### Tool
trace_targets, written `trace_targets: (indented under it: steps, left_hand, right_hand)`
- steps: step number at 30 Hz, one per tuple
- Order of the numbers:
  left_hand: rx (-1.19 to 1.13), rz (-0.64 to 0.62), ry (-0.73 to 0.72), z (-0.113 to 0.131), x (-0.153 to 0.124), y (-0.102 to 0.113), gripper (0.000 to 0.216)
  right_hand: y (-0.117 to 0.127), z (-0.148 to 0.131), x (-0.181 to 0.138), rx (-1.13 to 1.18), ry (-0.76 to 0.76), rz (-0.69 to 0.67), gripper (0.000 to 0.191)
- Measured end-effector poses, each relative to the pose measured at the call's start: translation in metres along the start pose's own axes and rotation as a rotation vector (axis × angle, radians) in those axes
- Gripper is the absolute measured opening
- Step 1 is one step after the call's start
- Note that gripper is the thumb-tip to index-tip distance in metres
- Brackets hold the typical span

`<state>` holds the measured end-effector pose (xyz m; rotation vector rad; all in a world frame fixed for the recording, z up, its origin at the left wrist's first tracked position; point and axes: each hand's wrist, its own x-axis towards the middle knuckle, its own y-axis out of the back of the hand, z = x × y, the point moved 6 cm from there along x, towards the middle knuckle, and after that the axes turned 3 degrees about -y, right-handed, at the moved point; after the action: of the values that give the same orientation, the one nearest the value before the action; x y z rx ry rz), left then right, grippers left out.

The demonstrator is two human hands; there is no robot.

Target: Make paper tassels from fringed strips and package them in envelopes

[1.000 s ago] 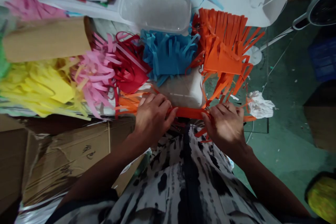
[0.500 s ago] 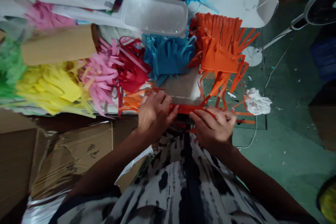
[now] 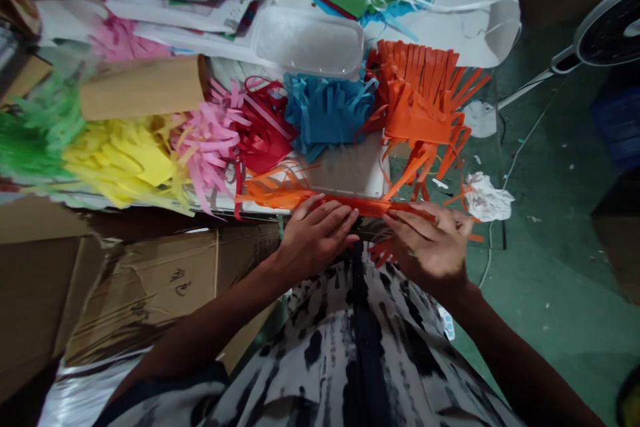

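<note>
**Both hands flattening onto orange strip at bench edge**

Since the earlier frames, both hands are moving from a pinch to a flat press. The left hand (image 3: 315,237) is stretching its fingers (image 3: 340,215) out over the orange paper strip (image 3: 373,205), and the right hand (image 3: 433,247) is sliding outward along it. The strip is lying along the near edge of the bench (image 3: 350,170), directly in front of the person. Its cut fringe (image 3: 275,190) is trailing to the left.

Fingers of both hands are resting extended on top of the strip. The thumbs are hidden beneath, so whether either hand is actually gripping cannot be told.

Handling judgement: the strip is looking thin, light and limp. It is likely to crease or tear at the cuts. The uncut band is looking like the safest place to take hold, not the loose fringe.

Piles of orange fringes (image 3: 420,107), blue fringes (image 3: 325,113) and pink fringes (image 3: 215,140) are sitting behind, beside a clear plastic container (image 3: 307,40).
</note>
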<state>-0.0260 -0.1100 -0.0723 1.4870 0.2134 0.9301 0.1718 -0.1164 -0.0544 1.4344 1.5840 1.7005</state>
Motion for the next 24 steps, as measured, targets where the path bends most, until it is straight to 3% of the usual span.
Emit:
trace_targets:
  steps: [3,6,9,12,15,20,22,24]
  left_hand:
    - [-0.011,-0.027,-0.018,-0.004,-0.003,0.0,0.037]
    - [0.005,-0.033,-0.022,-0.004,-0.002,0.001,0.035]
    - [-0.001,-0.025,-0.03,0.0,0.0,0.0,0.035]
    - [-0.04,-0.041,-0.019,-0.003,-0.001,0.0,0.034]
    - [-0.03,-0.018,-0.007,-0.021,-0.01,0.011,0.027]
    - [0.147,0.104,0.073,-0.062,-0.03,0.052,0.011]
    - [0.179,0.179,0.104,-0.064,-0.027,0.062,0.01]
    - [0.101,0.208,0.042,-0.049,-0.015,0.058,0.017]
  right_hand:
    - [0.025,0.02,-0.009,-0.046,-0.067,0.084,0.019]
    - [0.039,0.013,-0.007,-0.022,-0.065,0.147,0.023]
    - [0.026,-0.013,0.006,0.043,0.015,0.088,0.033]
    - [0.0,-0.026,0.016,0.041,0.037,-0.011,0.031]
    - [-0.013,-0.021,0.019,0.037,0.039,-0.017,0.022]
    - [-0.013,-0.009,0.019,0.079,0.044,0.012,0.016]
    - [-0.013,-0.008,0.019,0.078,0.058,0.008,0.015]
    - [-0.015,-0.01,0.019,0.059,0.078,0.003,0.014]
